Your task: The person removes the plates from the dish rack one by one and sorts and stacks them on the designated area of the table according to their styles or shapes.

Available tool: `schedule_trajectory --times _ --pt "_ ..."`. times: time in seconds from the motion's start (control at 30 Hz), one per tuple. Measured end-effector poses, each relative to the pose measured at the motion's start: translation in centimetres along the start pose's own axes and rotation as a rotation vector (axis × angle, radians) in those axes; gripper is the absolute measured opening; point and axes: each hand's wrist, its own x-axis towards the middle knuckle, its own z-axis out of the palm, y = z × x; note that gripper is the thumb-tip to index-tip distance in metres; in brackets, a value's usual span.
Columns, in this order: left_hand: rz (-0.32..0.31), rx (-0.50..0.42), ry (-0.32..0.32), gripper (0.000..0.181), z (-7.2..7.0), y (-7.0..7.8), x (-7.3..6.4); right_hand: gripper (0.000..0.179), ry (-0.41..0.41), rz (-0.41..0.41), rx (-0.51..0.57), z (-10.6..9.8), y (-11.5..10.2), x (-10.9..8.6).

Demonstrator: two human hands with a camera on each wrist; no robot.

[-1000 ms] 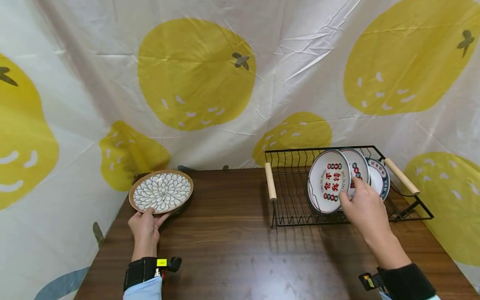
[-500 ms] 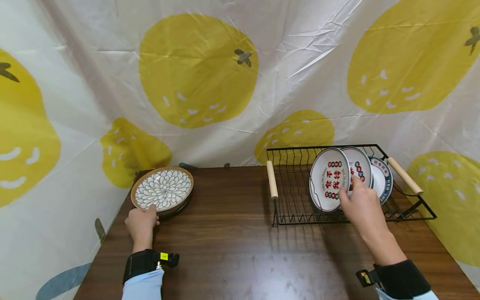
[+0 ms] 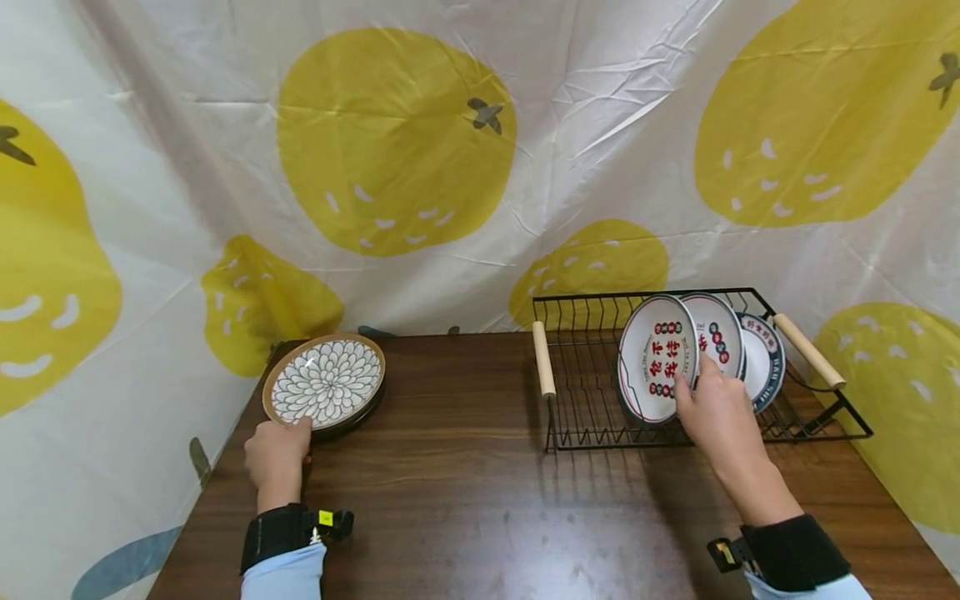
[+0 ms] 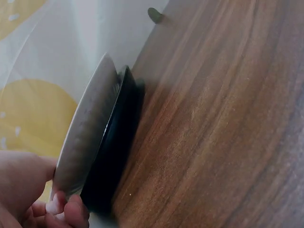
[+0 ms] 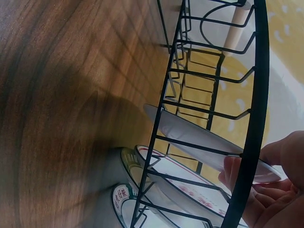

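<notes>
At the table's left, a brown-rimmed plate (image 3: pixel 326 379) with a white petal pattern lies over a dark plate (image 4: pixel 114 142). My left hand (image 3: pixel 277 457) holds its near rim, thumb on top and fingers curled below. The left wrist view shows the two plates tilting slightly apart. On the right, a black wire dish rack (image 3: pixel 581 417) bears a white plate with red lettering (image 3: pixel 656 358), leaning upright in the slots. My right hand (image 3: pixel 722 417) pinches that plate's right rim between thumb and fingers. Behind it stand a red-rimmed plate (image 3: pixel 717 329) and a blue-rimmed plate (image 3: pixel 767 358).
The rack has wooden handles, one on the left (image 3: pixel 543 358) and one on the right (image 3: pixel 808 352). A brown wooden table (image 3: pixel 465 467) spans between the hands. Behind it hangs a cloth (image 3: pixel 420 292) printed with yellow fruit.
The petal-patterned plate has come down lower over the dark plate, and my left hand has drawn slightly back and left. My right hand has lowered a little along the lettered plate's rim.
</notes>
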Motion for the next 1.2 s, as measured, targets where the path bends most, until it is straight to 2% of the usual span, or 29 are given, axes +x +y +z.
schedule_trajectory --times 0.1,0.2,0.27,0.37,0.53,0.63,0.8,0.87,0.93,1.07,1.2 --pt "-0.019 0.027 0.022 0.067 -0.3 0.3 -0.4 0.049 -0.013 0.013 -0.008 0.1 0.1 0.1" --pt "0.002 0.003 0.1 0.064 -0.7 0.9 -1.1 0.048 -0.027 0.024 -0.01 0.2 0.1 0.1" --pt "0.044 -0.037 0.172 0.055 -1.1 1.6 -1.7 0.046 -0.028 0.024 -0.01 0.2 0.1 0.2" --pt "0.111 -0.107 0.239 0.048 -1.7 2.8 -2.6 0.043 -0.029 0.023 -0.015 0.2 0.0 0.2" --pt "0.219 -0.192 0.266 0.047 -2.1 4.5 -3.7 0.04 -0.035 0.029 -0.007 0.2 0.0 0.2" --pt "0.286 -0.225 0.203 0.046 -1.9 5.2 -4.0 0.036 -0.009 0.014 0.01 0.3 0.1 0.2" --pt "0.376 -0.276 -0.077 0.048 -1.5 6.1 -4.1 0.023 0.059 -0.021 0.026 0.2 0.2 0.2" --pt "0.395 -0.29 -0.162 0.05 -1.4 6.3 -4.2 0.023 0.087 -0.037 0.03 0.1 0.2 0.3" --pt "0.414 -0.29 -0.203 0.051 -1.1 6.6 -4.4 0.025 0.115 -0.047 0.033 -0.1 0.2 0.4" --pt "0.446 -0.303 -0.246 0.049 -0.5 7.3 -5.1 0.025 0.175 -0.052 0.068 -0.7 0.2 0.6" --pt "0.451 -0.403 -0.309 0.039 -0.3 8.6 -5.9 0.027 0.188 -0.009 0.136 -1.5 -0.1 0.6"
